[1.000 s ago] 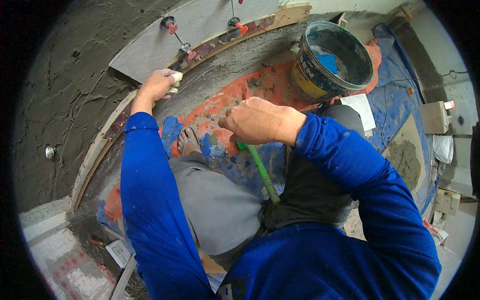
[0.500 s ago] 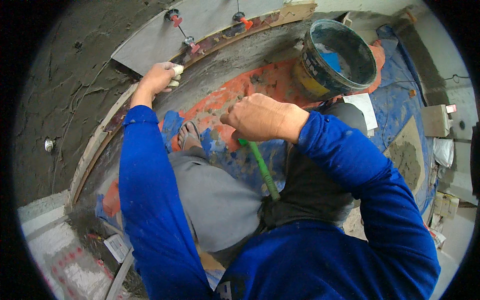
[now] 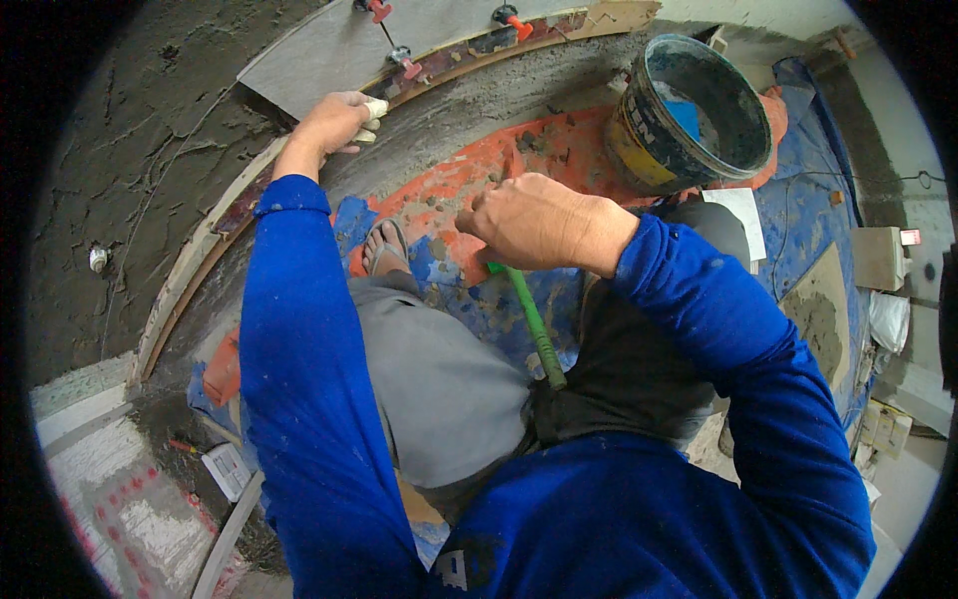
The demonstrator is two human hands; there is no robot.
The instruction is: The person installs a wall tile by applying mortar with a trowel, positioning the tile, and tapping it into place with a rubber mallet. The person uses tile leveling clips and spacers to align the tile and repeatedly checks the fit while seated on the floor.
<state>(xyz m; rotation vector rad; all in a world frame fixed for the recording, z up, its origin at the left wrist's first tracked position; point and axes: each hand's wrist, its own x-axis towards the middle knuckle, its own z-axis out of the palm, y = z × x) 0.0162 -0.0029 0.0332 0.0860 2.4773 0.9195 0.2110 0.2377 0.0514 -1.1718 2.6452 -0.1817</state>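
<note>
Gray tile [image 3: 314, 62] just beside bent left hand [image 3: 337, 122]. Right hand [image 3: 544, 222] curled up above green handle [image 3: 537, 329]. Cannot tell if pinching anything with either.

The wall [image 3: 140, 200] is coated with rough, matt mortar. The panel [image 3: 319, 65] is finished smooth and matt. The curved edging [image 3: 185, 285] is formed of scuffed wood. The bucket [image 3: 631, 152], apparently plastic, is smeared with residue. The sleeves [image 3: 299, 339] are made of matt cloth. The green handle [image 3: 534, 324] is ribbed.
</note>
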